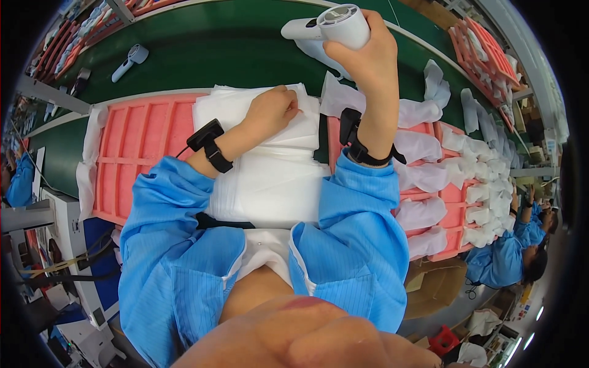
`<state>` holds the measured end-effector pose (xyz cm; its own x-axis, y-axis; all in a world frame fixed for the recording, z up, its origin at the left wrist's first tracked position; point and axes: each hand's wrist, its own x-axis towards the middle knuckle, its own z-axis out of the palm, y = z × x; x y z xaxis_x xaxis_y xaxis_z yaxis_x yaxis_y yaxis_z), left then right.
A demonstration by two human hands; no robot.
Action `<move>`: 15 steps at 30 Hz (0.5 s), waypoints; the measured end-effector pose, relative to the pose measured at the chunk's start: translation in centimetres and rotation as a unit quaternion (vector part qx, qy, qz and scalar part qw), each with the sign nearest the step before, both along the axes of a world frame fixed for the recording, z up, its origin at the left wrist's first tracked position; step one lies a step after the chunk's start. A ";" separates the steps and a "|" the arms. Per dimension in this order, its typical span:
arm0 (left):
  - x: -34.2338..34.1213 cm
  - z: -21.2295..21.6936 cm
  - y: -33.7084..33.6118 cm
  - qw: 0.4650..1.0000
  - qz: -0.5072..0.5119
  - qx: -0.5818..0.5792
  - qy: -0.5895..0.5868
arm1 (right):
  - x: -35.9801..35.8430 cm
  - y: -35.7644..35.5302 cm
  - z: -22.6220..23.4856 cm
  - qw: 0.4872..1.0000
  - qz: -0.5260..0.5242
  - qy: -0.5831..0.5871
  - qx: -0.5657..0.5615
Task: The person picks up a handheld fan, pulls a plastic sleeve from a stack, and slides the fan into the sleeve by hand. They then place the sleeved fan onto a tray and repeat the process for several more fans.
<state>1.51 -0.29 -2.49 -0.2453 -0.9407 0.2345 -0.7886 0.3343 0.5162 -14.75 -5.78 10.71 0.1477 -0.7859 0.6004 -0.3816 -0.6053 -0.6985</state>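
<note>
My right hand (370, 52) is raised over the green belt, its fingers wrapped round the round head of a white handheld fan (302, 28). The fan's handle points left. My left hand (270, 111) lies on the upper part of a stack of thin white sleeves (270, 190). Its fingers are curled in and closed; whatever they may hold is hidden. Just beneath the raised fan, a white wrapped item (325, 57) lies on the belt.
A pink divided tray (132, 156) sits left of the stack. To the right, pink trays (453, 211) hold several white-wrapped items. Another handheld fan (130, 61) lies on the green belt (202, 46). A person in blue (500, 260) is at the far right, beyond a cardboard box (435, 288).
</note>
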 end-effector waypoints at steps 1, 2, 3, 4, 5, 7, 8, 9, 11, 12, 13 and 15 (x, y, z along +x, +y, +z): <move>0.5 -0.1 -0.1 0.999 -0.012 0.016 0.043 | -0.3 -0.3 -0.2 1.000 0.017 0.002 0.015; 1.0 -0.1 -0.3 0.995 -0.022 0.032 0.087 | -0.7 -0.3 0.0 1.000 0.019 0.001 0.015; 1.6 -0.2 -0.3 0.996 -0.019 0.032 0.086 | -1.3 -0.1 0.3 0.999 0.038 0.017 0.035; 2.1 -0.2 -0.4 0.984 -0.030 0.065 0.165 | -2.0 0.3 0.9 0.997 0.053 0.035 0.054; 2.5 -0.2 -0.5 0.964 -0.040 0.098 0.244 | -2.7 0.7 1.4 0.994 0.069 0.053 0.072; 3.2 0.4 -0.4 0.937 -0.047 0.128 0.321 | -4.2 1.4 2.1 0.992 0.088 0.044 0.085; 3.5 1.1 -0.1 0.916 -0.038 0.155 0.367 | -4.8 1.6 2.3 0.989 0.108 0.035 0.099; 3.8 2.1 0.3 0.893 -0.029 0.181 0.412 | -4.9 1.6 2.3 0.985 0.128 0.025 0.114; 4.4 3.5 0.7 0.866 -0.020 0.206 0.456 | -4.6 1.3 2.2 0.980 0.148 0.039 0.123; 4.7 4.0 0.8 0.860 -0.024 0.197 0.470 | -4.5 1.3 2.1 0.976 0.166 0.052 0.132; 5.0 4.4 1.0 0.854 -0.028 0.188 0.484 | -4.4 1.3 2.0 0.971 0.183 0.065 0.141; 5.6 5.0 1.3 0.849 -0.024 0.177 0.497 | -2.6 0.5 0.9 0.964 0.217 0.072 0.133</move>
